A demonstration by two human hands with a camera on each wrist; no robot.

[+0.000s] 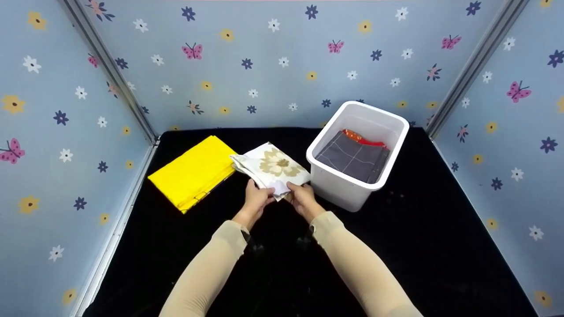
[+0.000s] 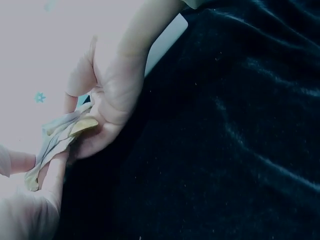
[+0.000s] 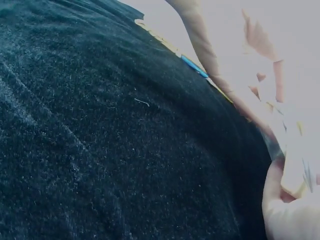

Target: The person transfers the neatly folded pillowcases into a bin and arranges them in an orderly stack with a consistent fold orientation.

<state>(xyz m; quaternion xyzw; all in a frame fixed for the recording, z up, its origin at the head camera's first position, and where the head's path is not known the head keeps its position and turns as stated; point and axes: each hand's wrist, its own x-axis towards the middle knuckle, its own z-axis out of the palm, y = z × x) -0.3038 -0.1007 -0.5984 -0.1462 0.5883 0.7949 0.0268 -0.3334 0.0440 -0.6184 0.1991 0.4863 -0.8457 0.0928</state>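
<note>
The head camera looks forward and down over two cream sleeves (image 1: 207,264), far enough back to catch the pale-blue walls printed with flowers and butterflies (image 1: 273,44) and the whole white plastic tub (image 1: 339,191). Both wrist cameras peer from very near: the left one has the left hand (image 1: 256,200) and right hand (image 1: 305,200) towards its left side, the right one towards its right, beside black velvety fabric (image 1: 432,246). All three share the folded white floral cloth (image 1: 280,164).
</note>
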